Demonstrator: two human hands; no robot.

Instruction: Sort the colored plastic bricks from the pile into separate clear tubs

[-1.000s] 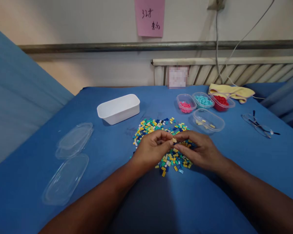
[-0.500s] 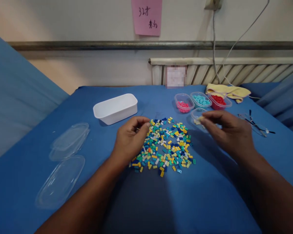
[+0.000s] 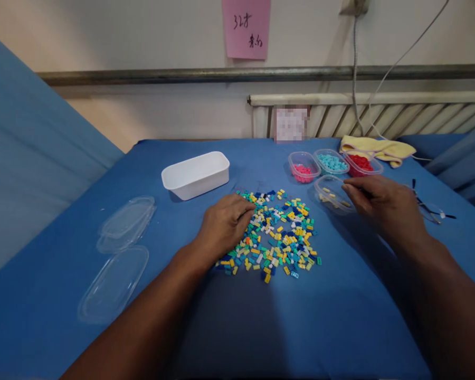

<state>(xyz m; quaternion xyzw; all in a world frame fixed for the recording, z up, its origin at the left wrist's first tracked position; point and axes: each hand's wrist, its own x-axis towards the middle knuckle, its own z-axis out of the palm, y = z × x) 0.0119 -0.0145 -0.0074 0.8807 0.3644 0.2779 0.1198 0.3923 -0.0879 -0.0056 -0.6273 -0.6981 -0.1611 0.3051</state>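
Observation:
My left hand (image 3: 227,221) is closed at the left edge of a loose pile of small toy building bricks (image 3: 287,237), in yellow, teal, navy and white. Its fingertips are pinched together, and what they hold, if anything, is hidden. My right hand (image 3: 383,203) is closed too, its fingertips at the right rim of a small clear container (image 3: 320,182). No brick shows between those fingers. Several pale yellow bricks (image 3: 329,194) lie inside that container.
Behind it stand clear containers of pink bricks (image 3: 302,171), light blue bricks (image 3: 331,162) and red bricks (image 3: 360,162). A white tub (image 3: 196,182) is at back left. Clear lids (image 3: 116,285) lie at left. A yellow cloth (image 3: 380,148) and eyeglasses (image 3: 429,211) are at right.
The pale yellow brick at my right fingertips no longer shows there; bricks lie in the clear container below. My left hand has bent down closer over the pile. The view has shifted slightly left.

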